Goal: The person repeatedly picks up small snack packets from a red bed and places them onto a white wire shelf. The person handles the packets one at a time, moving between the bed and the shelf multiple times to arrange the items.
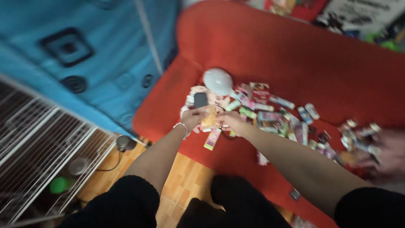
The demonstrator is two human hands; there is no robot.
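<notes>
Orange packet [209,117] pinched btwn both hands, over red sofa [295,55] seat edge. L hand [192,119] fingers curled on packet's left side, R hand [230,122] closed on right side. Blurry, exact finger spread unclear. Keep grip near packet edges; hold it above pile of small packets [274,116]. White round object [217,81] just behind, dark phone-like slab [201,100] beside L hand. Another person's hand [386,154] far right, blurred; stay apart.

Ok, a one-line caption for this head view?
Both hands, left hand and right hand, hold a small orange packet over scattered small items on a red sofa.
</notes>
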